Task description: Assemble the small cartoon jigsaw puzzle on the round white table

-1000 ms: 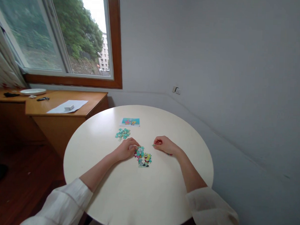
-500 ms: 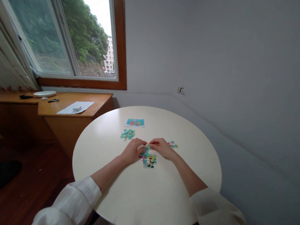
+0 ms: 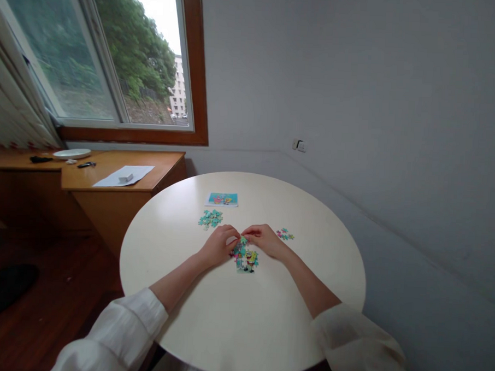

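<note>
A partly joined jigsaw puzzle (image 3: 250, 262) lies on the round cream table (image 3: 241, 327), showing a yellow cartoon figure and teal and pink parts. At its far edge my two hands meet. My left hand (image 3: 221, 244) curls around the upper left side, thumb and fingers closed at a small green puzzle piece (image 3: 244, 240). From the other side, my right hand (image 3: 265, 241) pinches at the same spot with its fingertips close to the left ones. The fingers partly cover the piece, and its exact fit against the joined part is hidden.
A pile of loose teal pieces (image 3: 210, 219) lies beyond my left hand, with a picture card (image 3: 222, 199) behind it. A smaller group of pieces (image 3: 285, 234) sits right of my right hand. Left stands a wooden desk (image 3: 170, 171) with paper (image 3: 125, 176) and a white plate (image 3: 72, 154).
My right hand's fingertips have shifted slightly left, closer to the left hand, at the puzzle's far edge. The whole view has moved a little; the piles look the same.
</note>
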The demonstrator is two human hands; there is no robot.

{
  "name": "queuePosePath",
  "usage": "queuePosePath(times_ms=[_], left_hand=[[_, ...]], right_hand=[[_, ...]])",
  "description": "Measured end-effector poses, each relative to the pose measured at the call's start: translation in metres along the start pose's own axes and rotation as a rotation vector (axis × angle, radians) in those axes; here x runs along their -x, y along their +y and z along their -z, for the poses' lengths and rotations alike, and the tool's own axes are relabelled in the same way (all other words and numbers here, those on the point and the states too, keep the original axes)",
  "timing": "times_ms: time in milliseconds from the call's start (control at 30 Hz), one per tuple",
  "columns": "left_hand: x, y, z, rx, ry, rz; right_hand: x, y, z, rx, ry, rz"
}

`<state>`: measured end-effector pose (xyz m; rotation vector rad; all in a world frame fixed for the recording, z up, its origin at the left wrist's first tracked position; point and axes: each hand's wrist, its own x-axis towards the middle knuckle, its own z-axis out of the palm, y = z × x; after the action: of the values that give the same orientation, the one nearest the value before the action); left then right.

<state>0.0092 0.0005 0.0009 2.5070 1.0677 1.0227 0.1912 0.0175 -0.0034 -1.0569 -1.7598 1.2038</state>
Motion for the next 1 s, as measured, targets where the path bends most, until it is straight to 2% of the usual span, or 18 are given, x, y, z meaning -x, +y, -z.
queuePosePath(times_ms=[333,600,1000], left_hand=[[0.000,0.001,0.003,0.020,0.038,0.036],[-0.001,-0.017,0.008,0.065,0.198,0.095],[-0.001,-0.019,0.008,0.067,0.270,0.072]], right_hand=[[-0.001,-0.001,0.000,-0.020,0.018,-0.004],[0.000,-0.001,0.003,0.004,0.076,-0.019],[0.001,-0.001,0.002,0.044,0.077,0.004]])
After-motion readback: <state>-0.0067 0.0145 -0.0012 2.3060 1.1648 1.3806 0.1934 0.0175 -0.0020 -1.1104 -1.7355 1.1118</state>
